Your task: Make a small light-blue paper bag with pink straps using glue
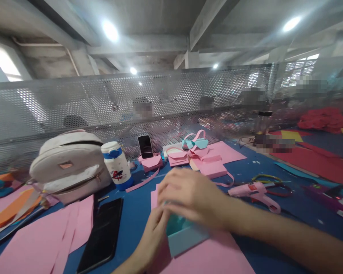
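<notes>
A small light-blue paper box point(185, 236) rests on a pink paper sheet point(217, 258) at the near middle of the blue table. My right hand point(188, 196) lies over the top of the box, fingers curled down onto it. My left hand point(154, 236) comes up from below and pinches the box's left side. Both hands are blurred by motion. The inside of the box is hidden under my right hand.
A black phone point(101, 234) lies left of the hands beside pink paper strips point(45, 243). Behind stand a white backpack point(68, 163), a white-and-blue bottle point(117, 165), a propped phone point(145, 146) and pink paper boxes point(200, 158). A pink glue gun point(255, 192) lies right. A mesh screen point(171, 99) separates other people.
</notes>
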Demonstrator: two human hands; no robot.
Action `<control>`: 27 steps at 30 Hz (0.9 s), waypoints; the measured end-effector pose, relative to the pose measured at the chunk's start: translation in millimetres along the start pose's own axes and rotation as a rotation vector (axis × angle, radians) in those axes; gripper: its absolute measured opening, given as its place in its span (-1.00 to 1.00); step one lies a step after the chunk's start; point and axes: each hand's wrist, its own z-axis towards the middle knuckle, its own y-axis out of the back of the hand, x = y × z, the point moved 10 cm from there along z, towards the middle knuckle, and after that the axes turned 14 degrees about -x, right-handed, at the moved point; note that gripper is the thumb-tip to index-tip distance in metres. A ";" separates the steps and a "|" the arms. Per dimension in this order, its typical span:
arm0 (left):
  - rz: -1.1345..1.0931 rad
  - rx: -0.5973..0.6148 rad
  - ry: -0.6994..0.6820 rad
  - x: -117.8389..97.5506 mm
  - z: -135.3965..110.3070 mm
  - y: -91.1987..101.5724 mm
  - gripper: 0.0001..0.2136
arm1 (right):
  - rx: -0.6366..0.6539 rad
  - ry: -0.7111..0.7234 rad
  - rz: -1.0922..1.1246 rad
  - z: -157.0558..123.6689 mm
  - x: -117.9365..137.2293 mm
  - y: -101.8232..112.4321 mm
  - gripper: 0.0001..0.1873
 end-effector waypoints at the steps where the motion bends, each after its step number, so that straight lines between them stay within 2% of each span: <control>1: -0.043 -0.020 0.043 4.3 0.9 1.9 -0.55 | -0.020 -0.077 -0.054 5.0 -18.1 12.6 -0.84; 3: -0.150 -0.105 0.106 11.0 3.0 9.5 -0.55 | 0.038 -0.253 -0.115 5.9 -54.2 20.7 -0.70; 4: -0.201 -0.145 0.141 14.8 3.6 12.6 -0.56 | 0.095 -0.326 -0.116 2.5 -68.5 18.1 -0.71; 5: -0.246 -0.166 0.167 17.5 3.9 13.7 -0.58 | 0.155 -0.378 -0.105 -2.2 -79.0 13.0 -0.76; 7: -0.313 -0.133 0.188 17.2 4.5 8.8 -0.59 | 0.232 -0.421 -0.062 -10.0 -89.5 1.4 -0.93; 8: -0.341 -0.091 0.194 15.2 4.7 4.0 -0.59 | 0.240 -0.425 -0.040 -11.8 -91.3 -3.1 -0.98; 10: -0.366 -0.013 0.211 10.8 4.9 -4.7 -0.58 | 0.214 -0.423 0.002 -11.8 -92.0 -8.9 -0.95; 12: -0.346 0.011 0.245 9.9 5.4 -8.1 -0.58 | 0.185 -0.437 0.043 -10.7 -92.3 -13.3 -0.95; 16: -0.287 -0.013 0.294 13.3 6.3 -6.3 -0.58 | 0.162 -0.452 0.089 -9.6 -90.5 -19.1 -0.91; 23: -0.259 -0.033 0.289 20.2 7.8 -4.7 -0.54 | 0.085 -0.430 0.018 -7.7 -83.1 -16.7 -0.89; 27: -0.244 -0.081 0.270 24.4 9.0 0.2 -0.54 | -0.054 -0.446 0.086 -4.1 -83.6 -11.7 -0.88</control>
